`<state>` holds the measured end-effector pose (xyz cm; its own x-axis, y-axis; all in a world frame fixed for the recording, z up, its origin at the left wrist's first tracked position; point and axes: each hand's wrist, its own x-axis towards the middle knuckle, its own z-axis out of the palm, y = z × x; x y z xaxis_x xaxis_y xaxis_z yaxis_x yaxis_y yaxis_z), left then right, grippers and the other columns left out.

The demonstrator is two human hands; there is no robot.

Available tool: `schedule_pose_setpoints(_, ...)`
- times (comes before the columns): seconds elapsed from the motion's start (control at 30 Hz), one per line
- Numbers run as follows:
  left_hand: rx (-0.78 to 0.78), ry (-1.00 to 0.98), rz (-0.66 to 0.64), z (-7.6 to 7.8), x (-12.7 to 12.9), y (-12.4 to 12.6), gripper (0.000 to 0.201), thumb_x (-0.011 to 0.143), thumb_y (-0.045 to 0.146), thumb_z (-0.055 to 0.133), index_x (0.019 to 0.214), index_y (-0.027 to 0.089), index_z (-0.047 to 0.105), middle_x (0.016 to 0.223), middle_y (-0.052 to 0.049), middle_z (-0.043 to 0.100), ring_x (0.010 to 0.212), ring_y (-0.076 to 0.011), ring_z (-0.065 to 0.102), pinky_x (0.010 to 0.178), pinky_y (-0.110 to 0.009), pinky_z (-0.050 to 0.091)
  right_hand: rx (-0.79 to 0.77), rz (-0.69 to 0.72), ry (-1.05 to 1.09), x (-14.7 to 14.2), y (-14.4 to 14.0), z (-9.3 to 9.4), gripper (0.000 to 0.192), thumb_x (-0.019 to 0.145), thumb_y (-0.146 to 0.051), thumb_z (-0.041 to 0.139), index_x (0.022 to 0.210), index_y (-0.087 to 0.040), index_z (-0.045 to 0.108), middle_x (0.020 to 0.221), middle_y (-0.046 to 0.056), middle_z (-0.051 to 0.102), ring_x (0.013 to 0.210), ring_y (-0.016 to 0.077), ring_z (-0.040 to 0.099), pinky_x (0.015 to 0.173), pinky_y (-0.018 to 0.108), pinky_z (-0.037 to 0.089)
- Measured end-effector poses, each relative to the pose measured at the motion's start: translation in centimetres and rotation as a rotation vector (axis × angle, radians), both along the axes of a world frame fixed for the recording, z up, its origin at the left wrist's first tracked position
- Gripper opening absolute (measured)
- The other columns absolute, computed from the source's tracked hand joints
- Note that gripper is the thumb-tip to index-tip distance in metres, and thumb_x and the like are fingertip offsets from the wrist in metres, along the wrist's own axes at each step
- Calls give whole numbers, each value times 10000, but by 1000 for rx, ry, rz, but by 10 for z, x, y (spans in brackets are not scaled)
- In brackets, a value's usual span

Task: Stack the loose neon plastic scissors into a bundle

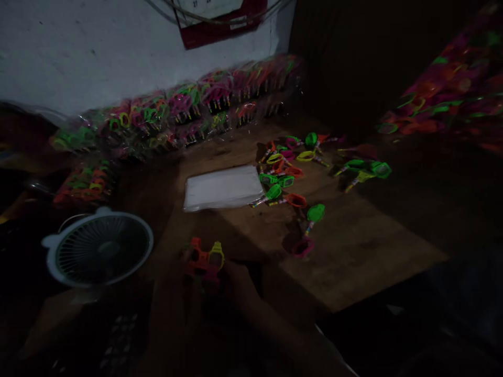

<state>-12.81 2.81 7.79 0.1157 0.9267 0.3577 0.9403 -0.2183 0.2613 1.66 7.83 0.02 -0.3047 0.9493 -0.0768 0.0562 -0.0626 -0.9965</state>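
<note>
The picture is very dark. Low in the middle, my left hand (pixel 187 288) is closed around a small bunch of plastic toy watches (pixel 201 260), orange, yellow and pink. From the right, my right hand (pixel 239 280) reaches the same bunch, its fingers curled against the yellow watch (pixel 216 256). Shadow hides most of the fingers. Beyond the hands lies a stack of clear plastic bags (pixel 223 187) with a white surface. Loose toy watches (pixel 281 167) in green, orange, yellow and pink, many with a thin striped tube, are scattered to its right.
Filled clear bags of toys (pixel 181 104) line the wall. A round fan (pixel 104 248) stands at left, near another toy pack (pixel 84 183). At upper right rises a large heap of toys (pixel 451 99). A calendar (pixel 220 26) hangs on the wall above the wooden table (pixel 353 251).
</note>
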Motion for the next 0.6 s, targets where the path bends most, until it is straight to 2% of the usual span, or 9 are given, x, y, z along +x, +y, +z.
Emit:
schedule_pose_setpoints(0.07, 10, -16, -4, -1, -1, 1, 385, 929, 411, 545, 1265, 224, 541, 1352, -108, 513, 1186, -246, 531, 1005, -486, 464, -60, -72, 70, 3, 5, 0, 156, 789, -260, 649, 902, -202, 741, 902, 41, 764, 843, 269, 699, 758, 353, 539)
schedule_pose_setpoints(0.17, 22, -38, -12, -5, -4, 1, 410, 930, 423, 536, 1291, 229, 525, 1377, -111, 502, 1215, -254, 518, 1031, -504, 442, -125, -185, 125, 5, 18, 3, 271, 702, -329, 751, 908, -155, 730, 892, 70, 764, 828, 285, 697, 740, 371, 549)
schedule_pose_setpoints(0.27, 31, -55, -13, -10, -6, 0, 479, 933, 363, 516, 1384, 220, 436, 1425, -127, 472, 1289, -281, 474, 1057, -519, 417, -67, -110, 2, 1, 25, 5, 233, 727, -332, 730, 865, -144, 736, 852, 80, 764, 795, 284, 698, 694, 357, 540)
schedule_pose_setpoints(0.37, 33, -64, -17, -13, -7, -1, 526, 914, 280, 475, 1429, 224, 387, 1435, -126, 479, 1326, -295, 455, 1064, -497, 420, -15, -62, -106, -1, 26, 4, 179, 729, -260, 722, 869, -153, 748, 866, 73, 769, 803, 273, 701, 715, 345, 533)
schedule_pose_setpoints(0.5, 24, -69, -12, -15, -8, -2, 532, 882, 281, 467, 1411, 238, 426, 1425, -113, 500, 1297, -306, 491, 1056, -494, 429, -153, -114, 16, 5, 24, -1, 236, 672, -252, 772, 876, -138, 740, 860, 71, 769, 808, 275, 705, 707, 341, 548)
schedule_pose_setpoints(0.6, 8, -75, 5, -15, -8, -3, 530, 874, 285, 470, 1400, 234, 442, 1427, -116, 498, 1280, -313, 505, 1055, -507, 422, -137, -96, 50, 10, 21, 0, 255, 710, -270, 754, 941, -162, 742, 930, 60, 770, 852, 267, 709, 743, 342, 551)
